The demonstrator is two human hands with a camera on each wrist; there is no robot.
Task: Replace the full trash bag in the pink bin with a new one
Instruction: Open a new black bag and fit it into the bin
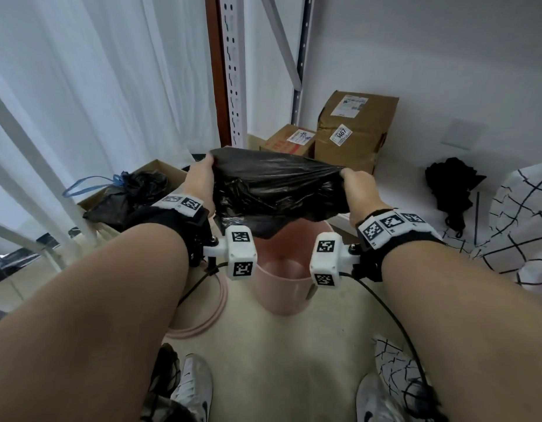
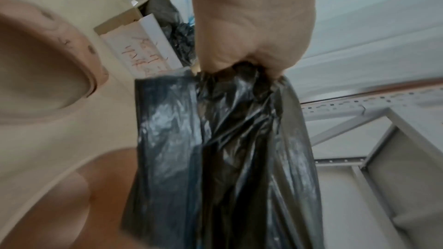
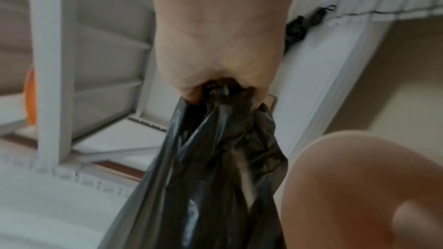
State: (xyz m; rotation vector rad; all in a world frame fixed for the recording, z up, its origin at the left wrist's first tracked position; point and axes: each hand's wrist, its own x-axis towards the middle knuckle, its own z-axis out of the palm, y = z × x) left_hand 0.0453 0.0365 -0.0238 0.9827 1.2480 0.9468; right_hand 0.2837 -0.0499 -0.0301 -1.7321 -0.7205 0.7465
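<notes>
A black trash bag (image 1: 275,187) is stretched between my two hands above the pink bin (image 1: 281,296), which stands on the floor with its inside bare. My left hand (image 1: 199,175) grips the bag's left edge, and my right hand (image 1: 356,182) grips its right edge. In the left wrist view my fist (image 2: 251,44) bunches the black plastic (image 2: 215,149), with the bin's rim (image 2: 79,48) at left. The right wrist view shows my right hand (image 3: 220,54) clenched round the gathered bag (image 3: 210,168). A tied full black bag (image 1: 126,193) with blue drawstrings sits in a cardboard box at left.
A pink ring (image 1: 202,315) lies on the floor left of the bin. Cardboard boxes (image 1: 354,132) stand against the wall behind, beside metal shelving posts (image 1: 233,71). A black umbrella (image 1: 452,190) and a white grid-pattern cloth (image 1: 522,226) are at right. My shoes (image 1: 193,388) are below.
</notes>
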